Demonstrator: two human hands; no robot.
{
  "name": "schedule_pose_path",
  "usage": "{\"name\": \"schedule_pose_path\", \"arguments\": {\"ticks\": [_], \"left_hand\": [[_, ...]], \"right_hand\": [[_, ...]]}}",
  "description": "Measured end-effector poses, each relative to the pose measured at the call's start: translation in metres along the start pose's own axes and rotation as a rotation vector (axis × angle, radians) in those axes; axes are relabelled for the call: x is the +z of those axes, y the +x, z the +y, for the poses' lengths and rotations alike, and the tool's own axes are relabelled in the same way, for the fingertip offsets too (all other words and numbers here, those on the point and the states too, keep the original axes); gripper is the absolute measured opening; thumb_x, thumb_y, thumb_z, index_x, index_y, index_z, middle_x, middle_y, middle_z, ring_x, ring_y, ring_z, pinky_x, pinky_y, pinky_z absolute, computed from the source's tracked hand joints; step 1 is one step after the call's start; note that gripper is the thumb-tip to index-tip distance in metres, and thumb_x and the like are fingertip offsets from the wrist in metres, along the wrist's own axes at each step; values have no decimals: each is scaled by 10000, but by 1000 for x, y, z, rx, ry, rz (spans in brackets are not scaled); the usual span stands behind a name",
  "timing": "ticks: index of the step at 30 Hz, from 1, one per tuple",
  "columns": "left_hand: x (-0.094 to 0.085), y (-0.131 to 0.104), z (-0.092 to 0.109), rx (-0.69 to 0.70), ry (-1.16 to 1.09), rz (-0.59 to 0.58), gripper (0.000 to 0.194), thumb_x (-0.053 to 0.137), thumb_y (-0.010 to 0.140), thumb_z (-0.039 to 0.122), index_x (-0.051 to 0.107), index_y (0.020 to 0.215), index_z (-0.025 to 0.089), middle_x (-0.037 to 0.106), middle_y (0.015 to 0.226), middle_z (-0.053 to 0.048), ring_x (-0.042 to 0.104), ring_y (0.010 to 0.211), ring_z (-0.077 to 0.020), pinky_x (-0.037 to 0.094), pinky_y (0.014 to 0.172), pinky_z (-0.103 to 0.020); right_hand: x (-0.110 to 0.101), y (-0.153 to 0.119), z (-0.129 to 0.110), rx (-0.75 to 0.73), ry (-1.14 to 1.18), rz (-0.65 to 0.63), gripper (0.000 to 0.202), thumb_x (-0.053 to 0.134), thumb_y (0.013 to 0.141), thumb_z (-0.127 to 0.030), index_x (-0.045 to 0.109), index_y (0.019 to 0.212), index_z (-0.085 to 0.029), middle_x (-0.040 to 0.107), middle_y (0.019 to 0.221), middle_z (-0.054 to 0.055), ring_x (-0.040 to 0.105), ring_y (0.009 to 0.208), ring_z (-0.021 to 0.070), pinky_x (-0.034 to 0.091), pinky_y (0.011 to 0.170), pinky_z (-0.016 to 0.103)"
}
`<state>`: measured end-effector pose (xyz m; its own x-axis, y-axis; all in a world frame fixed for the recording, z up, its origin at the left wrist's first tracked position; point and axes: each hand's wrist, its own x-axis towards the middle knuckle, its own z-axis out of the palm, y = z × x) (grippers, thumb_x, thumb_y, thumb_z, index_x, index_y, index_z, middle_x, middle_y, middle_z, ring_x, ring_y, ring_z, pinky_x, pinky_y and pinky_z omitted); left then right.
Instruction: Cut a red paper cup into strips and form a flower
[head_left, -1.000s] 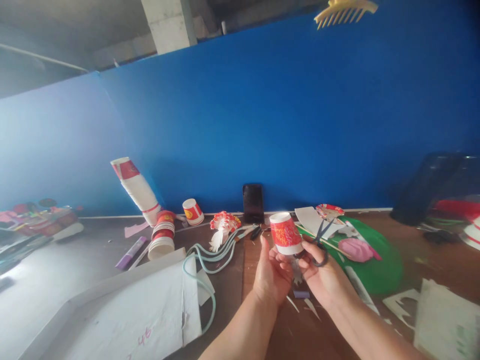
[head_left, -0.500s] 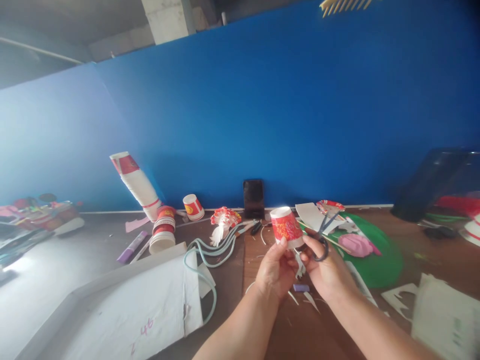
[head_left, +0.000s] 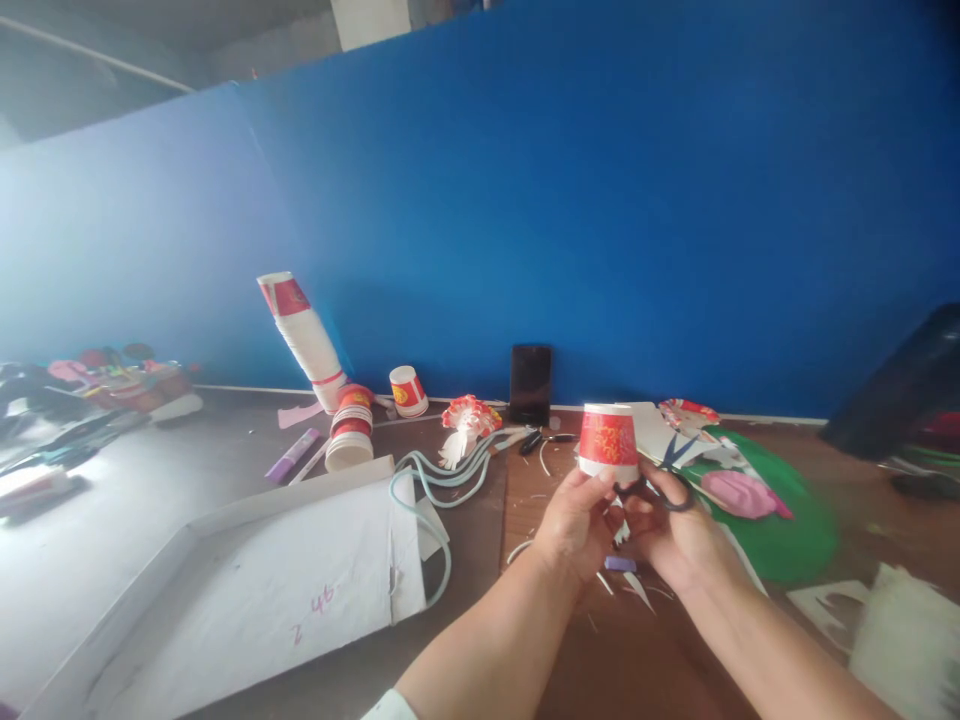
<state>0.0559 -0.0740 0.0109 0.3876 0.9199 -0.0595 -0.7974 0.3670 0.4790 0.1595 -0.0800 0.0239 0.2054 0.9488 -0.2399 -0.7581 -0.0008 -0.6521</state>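
A red and white paper cup (head_left: 607,440) is held upside down above the table, its narrow base on top. My left hand (head_left: 574,525) grips its lower edge with the thumb in front. My right hand (head_left: 679,535) is closed round dark-handled scissors (head_left: 673,453), whose blades point up and slightly apart beside the cup. Its fingers also reach the cup's lower right edge. White cut strips hang or lie just under the cup; whether they join it I cannot tell. On the table below rests a small purple piece (head_left: 620,564) among paper scraps.
A white box lid (head_left: 247,600) lies left, with a pale blue cord (head_left: 442,497) beside it. Stacked paper cups (head_left: 311,345) lean at the back, near another cup (head_left: 408,391). A black phone (head_left: 530,385) stands against the blue partition. Right are a green disc (head_left: 802,530) and pink balloon-like piece (head_left: 739,494).
The cup has gone from tilted to nearly level, held in the same grip. My view has shifted, so the table things appear farther right. The scissors remain in my right hand.
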Motion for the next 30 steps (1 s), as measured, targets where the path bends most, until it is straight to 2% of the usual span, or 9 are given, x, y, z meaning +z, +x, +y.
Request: {"name": "schedule_pose_path", "arguments": {"ticks": [4, 7, 11, 14, 18, 22, 26, 30], "left_hand": [[0, 1, -1, 0, 9, -65, 324, 760, 695, 304, 628, 930, 124, 563, 687, -7, 608, 615, -127, 444, 592, -207], [1, 1, 0, -50, -57, -59, 326, 713, 729, 375, 616, 866, 95, 533, 651, -14, 607, 596, -140, 445, 586, -218], [4, -1, 7, -196, -273, -8, 273, 681, 777, 347, 557, 752, 104, 462, 617, 16, 496, 518, -57, 367, 484, -149], [3, -2, 11, -266, -375, 46, 230, 668, 796, 289, 535, 752, 106, 405, 598, 39, 440, 485, -33, 319, 438, -124], [2, 0, 14, -191, -371, 179, 132, 658, 783, 159, 543, 800, 97, 417, 609, 36, 428, 475, -22, 293, 402, -99], [0, 2, 15, -99, -367, 174, 117, 650, 792, 130, 543, 837, 117, 466, 664, 19, 448, 491, -18, 316, 403, -84], [-3, 4, 11, -55, -324, 138, 181, 700, 765, 170, 532, 809, 120, 495, 676, 11, 437, 485, -10, 335, 408, -79], [-4, 5, 6, 3, -208, 122, 243, 753, 720, 206, 553, 826, 118, 561, 715, -15, 438, 486, -3, 332, 421, -74]], "right_hand": [[-2, 0, -2, 126, 9, 16, 200, 793, 595, -213, 647, 727, -177, 606, 583, -26, 506, 446, 95, 498, 395, 237], [-7, 3, -3, 137, 2, -33, 166, 766, 634, -235, 643, 735, -186, 607, 605, -23, 484, 440, 90, 527, 434, 269], [-11, 8, -6, 71, 88, -150, 131, 748, 649, -178, 625, 689, -194, 619, 657, -23, 427, 423, 55, 466, 370, 196], [-10, 8, -8, 32, 188, -177, 166, 744, 644, -100, 606, 641, -192, 606, 657, -32, 450, 465, 47, 420, 349, 128], [-6, 6, -6, -6, 100, -163, 121, 738, 676, -123, 649, 710, -198, 677, 855, -3, 534, 586, 76, 438, 370, 130], [-1, 1, -2, -43, -13, -173, 144, 734, 706, -138, 675, 815, -211, 695, 937, -12, 589, 668, 89, 471, 431, 141], [2, -4, 1, -9, -67, -206, 201, 732, 721, -188, 691, 917, -201, 709, 849, 20, 620, 652, 112, 491, 453, 162], [1, -4, 3, 40, -93, -184, 252, 753, 680, -189, 696, 925, -183, 699, 751, 26, 625, 614, 128, 491, 438, 173]]}}
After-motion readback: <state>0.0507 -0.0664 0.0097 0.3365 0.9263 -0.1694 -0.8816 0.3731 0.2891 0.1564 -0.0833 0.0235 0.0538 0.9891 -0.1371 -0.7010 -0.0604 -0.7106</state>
